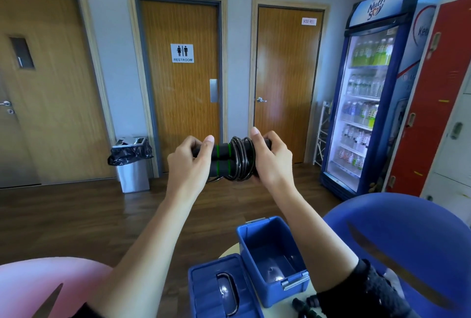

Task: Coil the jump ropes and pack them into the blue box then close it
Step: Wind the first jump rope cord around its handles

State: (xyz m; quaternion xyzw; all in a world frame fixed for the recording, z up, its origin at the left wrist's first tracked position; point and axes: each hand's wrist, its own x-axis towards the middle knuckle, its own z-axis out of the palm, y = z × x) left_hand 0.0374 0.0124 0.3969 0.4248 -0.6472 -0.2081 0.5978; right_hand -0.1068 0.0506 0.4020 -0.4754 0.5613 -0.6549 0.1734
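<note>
Here, both hands grip a coiled jump rope [233,158], left hand [190,162] and right hand [271,158] clasping its handles. Below, the blue box [274,257] stands open on the worktop [230,250], its lid [216,289] beside it.

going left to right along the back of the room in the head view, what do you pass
door with small window → trash bin → restroom door → hose reel door → drinks fridge → red lockers

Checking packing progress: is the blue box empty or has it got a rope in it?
Empty. The open blue plastic box shows only bare floor inside; its lid lies beside it.
</note>
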